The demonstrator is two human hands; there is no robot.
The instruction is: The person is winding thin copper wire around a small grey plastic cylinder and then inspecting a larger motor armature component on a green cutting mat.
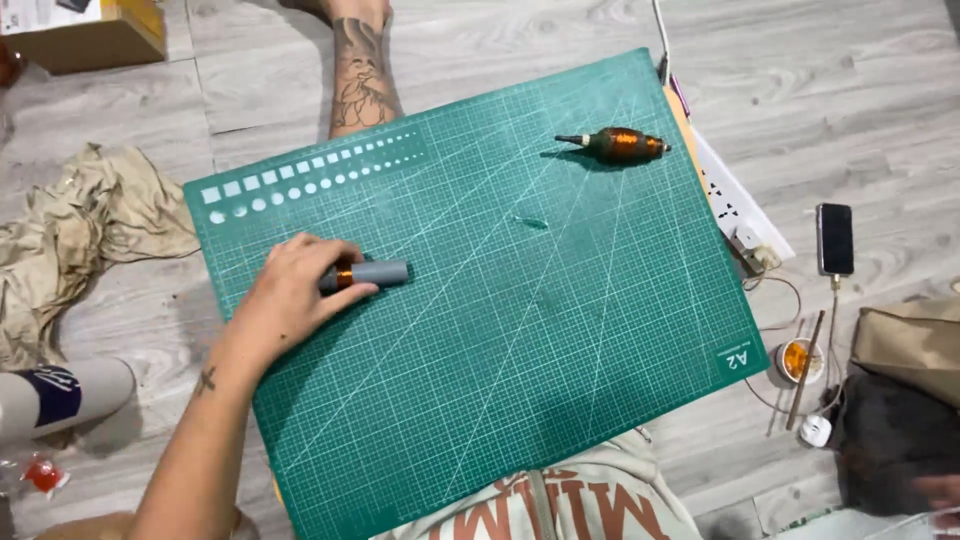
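The big green cutting mat [520, 330] lay on the grey plank floor [480, 30], and near its left side the person's left hand [295, 290] was closed around a small grey cylinder [375, 272] with a copper-coloured band where the fingers met it. The cylinder lay flat on the mat, its free end pointing right. It looked rigid and light, smooth enough to roll, so I judged the banded end under the fingers the surer place to hold. The right hand was out of sight.

A cardboard box [95, 35] sat at the top left corner, brown with a pale label on its lid. The mat carried white squares and circles in two rows along its upper left edge and a small white size mark at its lower right corner. A dark bulb-shaped tool [620, 146] with an orange middle rested near the mat's top right.
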